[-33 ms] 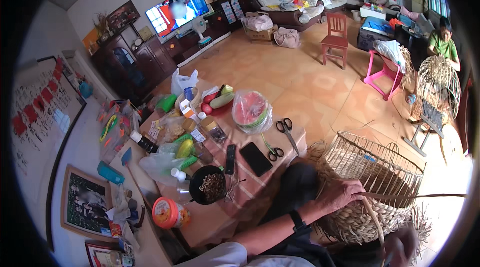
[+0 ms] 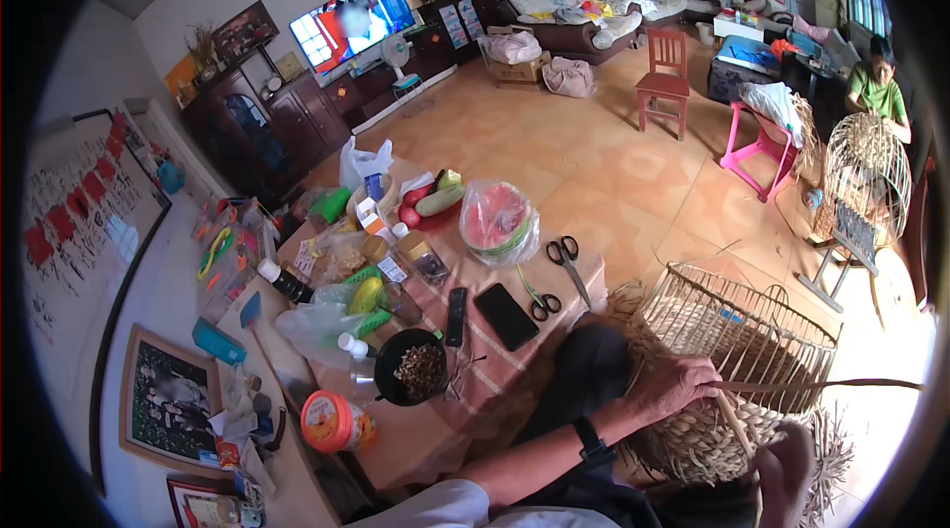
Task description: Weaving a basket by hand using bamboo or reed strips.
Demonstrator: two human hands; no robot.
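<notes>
A half-woven straw basket (image 2: 698,451) is tilted beside my knee, its lower part braided thick and its upper part a cage of bare thin rods. My left hand (image 2: 673,391), wearing a black wristband, is closed at the top edge of the braid, pinching a pale straw strand (image 2: 731,416). A long flat brown strip (image 2: 841,383) runs from beside its fingertips toward the right. Just right of the braid, my right hand (image 2: 785,474) is slightly blurred, its fingers bent together around the lower end of the strand. Loose straw ends (image 2: 829,459) stick out beside it.
On the table to my left lie scissors (image 2: 567,269), a phone (image 2: 507,315), a remote (image 2: 456,315), a dark bowl (image 2: 411,367) of small brown pieces and wrapped cut watermelon (image 2: 498,219). A person (image 2: 878,93) at far right works on another basket (image 2: 869,167).
My right hand has moved up, closer to the braid, bringing the strand's lower end with it. The brown strip bows slightly upward. My left hand stays in place.
</notes>
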